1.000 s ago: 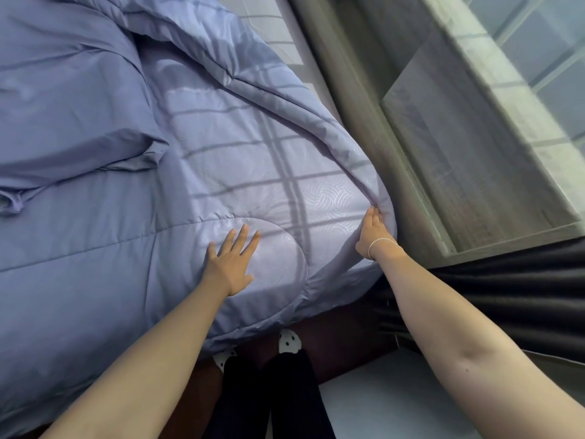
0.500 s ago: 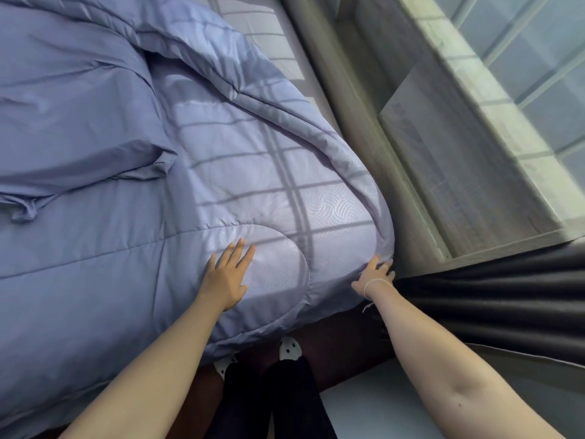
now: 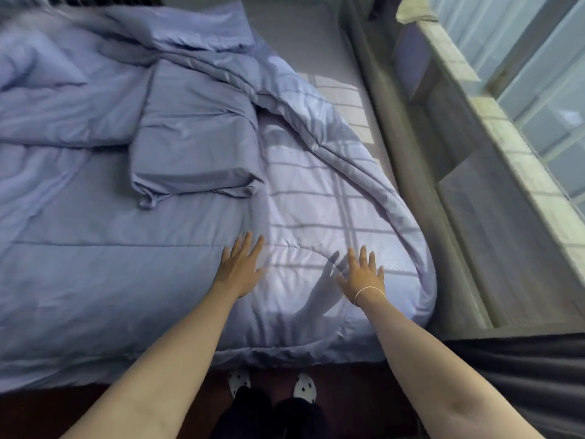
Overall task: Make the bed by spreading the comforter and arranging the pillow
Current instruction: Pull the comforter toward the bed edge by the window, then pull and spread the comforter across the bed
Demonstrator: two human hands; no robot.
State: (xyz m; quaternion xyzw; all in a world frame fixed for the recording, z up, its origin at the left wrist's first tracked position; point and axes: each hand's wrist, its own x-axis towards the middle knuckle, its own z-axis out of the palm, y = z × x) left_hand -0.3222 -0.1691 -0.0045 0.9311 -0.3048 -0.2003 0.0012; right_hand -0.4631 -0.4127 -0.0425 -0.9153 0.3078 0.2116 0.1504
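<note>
A lavender-blue comforter (image 3: 104, 270) covers most of the bed, rumpled and folded back toward the head. A matching pillow (image 3: 196, 147) lies on top of it near the middle. My left hand (image 3: 240, 270) lies flat on the comforter near the foot edge, fingers straight and spread. My right hand (image 3: 362, 274), with a thin band at the wrist, is flat with spread fingers just over or on the comforter's rounded right corner, casting a shadow to its left. Bare sheet (image 3: 319, 42) shows along the right side of the mattress.
A grey wooden bed frame rail (image 3: 408, 147) runs along the right, with a wooden ledge (image 3: 493, 198) and window (image 3: 544, 74) beyond. A dark curtain (image 3: 522, 372) hangs at lower right. My slippered feet (image 3: 304, 388) stand on the dark floor at the bed's foot.
My right hand let go of the comforter's right corner and moved left onto its top, fingers now spread. The view tilted up, showing the pillow and the head of the bed.
</note>
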